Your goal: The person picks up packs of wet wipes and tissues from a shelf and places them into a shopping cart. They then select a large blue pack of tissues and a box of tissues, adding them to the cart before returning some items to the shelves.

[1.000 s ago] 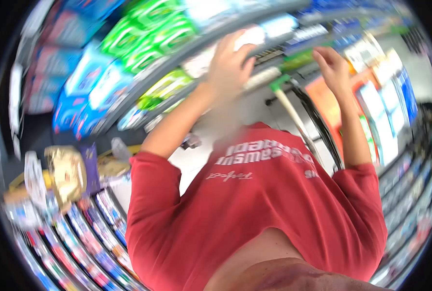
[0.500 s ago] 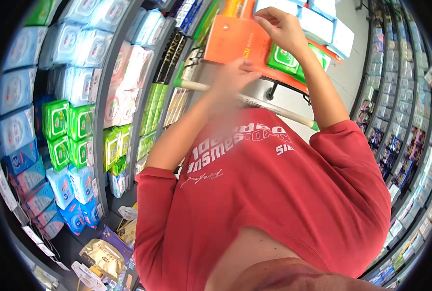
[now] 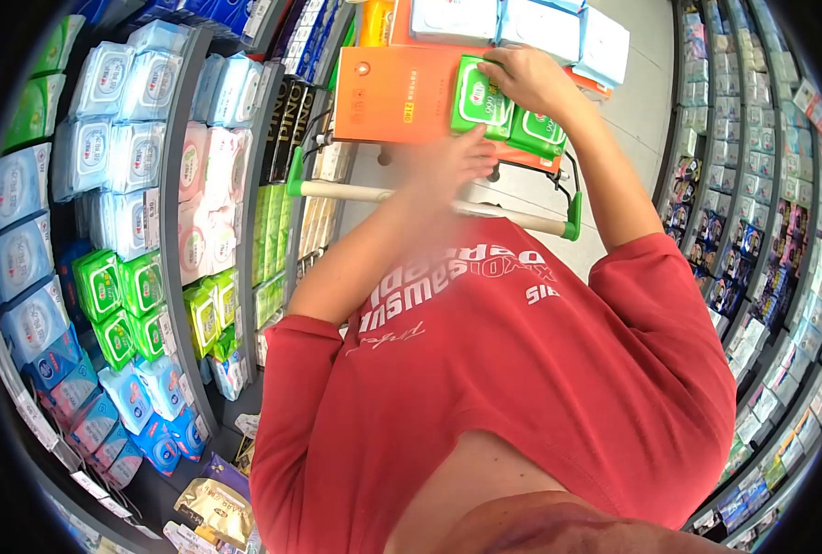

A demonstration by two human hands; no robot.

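My right hand [image 3: 525,78] is stretched out over a shopping cart and grips a green pack of wet wipes [image 3: 477,94]. The pack lies against a second green pack [image 3: 536,134] and a flat orange box [image 3: 394,92] in the cart. My left hand [image 3: 450,164] hovers just below the green pack, fingers apart and blurred, above the cart's pale handle bar [image 3: 402,196]. It holds nothing that I can see. My red sweatshirt [image 3: 503,369] fills the lower middle of the view.
Shelves of wet-wipe packs [image 3: 134,212] in white, pink, green and blue curve along the left. White packs [image 3: 522,23] lie at the cart's far end. Another shelf row of small goods [image 3: 771,231] runs down the right. Gold and purple packets [image 3: 212,499] sit low left.
The view swung from the shelf to the cart. My left hand came off the shelf and dropped toward the cart handle. My right hand lowered onto the green pack in the cart.
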